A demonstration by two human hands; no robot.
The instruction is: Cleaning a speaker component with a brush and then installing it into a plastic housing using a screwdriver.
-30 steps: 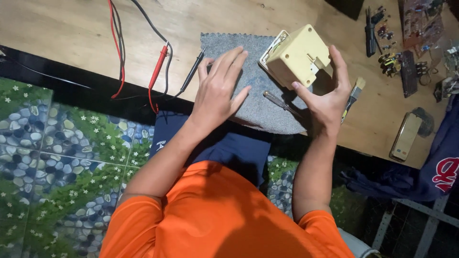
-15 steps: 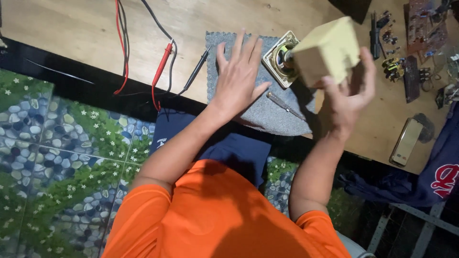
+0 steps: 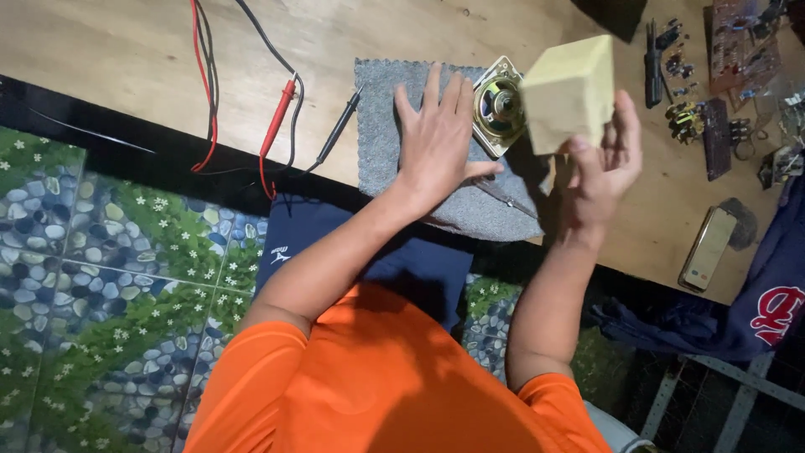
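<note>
Pale yellow plastic: my right hand [image 3: 605, 164] grips a boxy casing [image 3: 570, 91], lifted above the wooden table [image 3: 117, 59]. My left hand [image 3: 438, 138] lies flat, fingers spread, on grey felt [image 3: 377, 109], touching a small speaker [image 3: 498, 105] (bare cone up). A slipping casing could dent that cone, I judge.

A pale yellow box [image 3: 570, 91], plain and block-shaped, is held tilted in the air above the wooden table, gripped from below at its lower edge. Just to its left, a small round speaker [image 3: 498, 107] in a square metal frame lies face up on a grey felt mat [image 3: 381, 109], partly hidden behind the box.
</note>
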